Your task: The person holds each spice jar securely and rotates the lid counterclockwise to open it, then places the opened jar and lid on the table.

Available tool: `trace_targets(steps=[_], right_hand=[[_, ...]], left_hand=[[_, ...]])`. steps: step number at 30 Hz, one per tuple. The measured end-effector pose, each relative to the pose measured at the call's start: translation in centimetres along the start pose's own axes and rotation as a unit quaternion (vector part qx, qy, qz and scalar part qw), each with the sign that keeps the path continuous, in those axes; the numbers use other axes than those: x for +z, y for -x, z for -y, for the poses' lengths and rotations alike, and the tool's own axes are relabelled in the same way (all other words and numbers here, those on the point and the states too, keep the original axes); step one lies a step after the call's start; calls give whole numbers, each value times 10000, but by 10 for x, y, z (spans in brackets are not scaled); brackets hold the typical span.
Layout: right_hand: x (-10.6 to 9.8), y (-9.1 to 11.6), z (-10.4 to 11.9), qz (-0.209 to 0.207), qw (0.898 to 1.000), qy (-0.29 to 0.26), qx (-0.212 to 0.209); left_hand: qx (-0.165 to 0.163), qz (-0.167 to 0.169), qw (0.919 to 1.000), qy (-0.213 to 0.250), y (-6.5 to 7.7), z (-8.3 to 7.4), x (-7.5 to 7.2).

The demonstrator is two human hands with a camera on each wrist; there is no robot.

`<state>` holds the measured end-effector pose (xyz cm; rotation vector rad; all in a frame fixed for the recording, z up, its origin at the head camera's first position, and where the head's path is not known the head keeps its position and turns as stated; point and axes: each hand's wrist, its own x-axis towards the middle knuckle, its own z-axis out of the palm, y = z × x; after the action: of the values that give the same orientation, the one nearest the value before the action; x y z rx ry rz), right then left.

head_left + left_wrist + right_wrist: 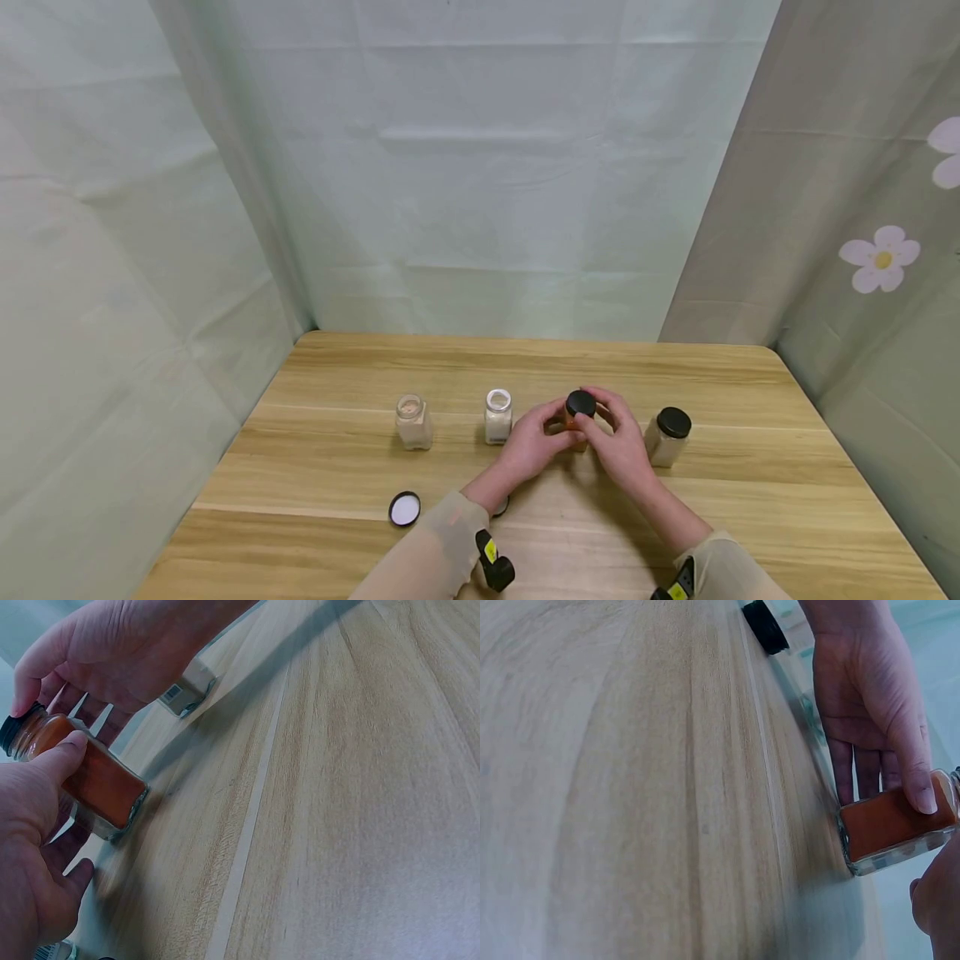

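Note:
A square glass jar of orange-red powder (109, 784) with a black lid (581, 403) stands on the table between both hands. My left hand (534, 442) grips the jar's body, its thumb laid along the near side in both wrist views. The fingers of my right hand (621, 446) pinch the black lid around its edge from the other side. In the right wrist view the lid is mostly cut off by the frame, while the powder-filled body (892, 825) shows under the left thumb.
To the left stand two lidless jars of pale powder, one farther left (415, 425) and one beside the left hand (498, 421). A black-capped jar (667, 437) is right of the right hand. One loose lid (405, 508) lies in front; another (502, 506) is partly behind the left forearm.

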<state>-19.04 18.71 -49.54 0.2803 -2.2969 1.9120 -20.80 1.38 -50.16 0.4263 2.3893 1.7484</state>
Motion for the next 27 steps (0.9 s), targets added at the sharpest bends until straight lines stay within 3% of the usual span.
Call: trace_targets(steps=[17, 27], right_hand=[[-5, -2, 11, -75, 9989, -471, -3], [-9, -2, 19, -279, 9986, -449, -98]], left_hand=[[236, 46, 9997, 98, -2, 2, 1], [144, 46, 9999, 52, -2, 2, 1]])
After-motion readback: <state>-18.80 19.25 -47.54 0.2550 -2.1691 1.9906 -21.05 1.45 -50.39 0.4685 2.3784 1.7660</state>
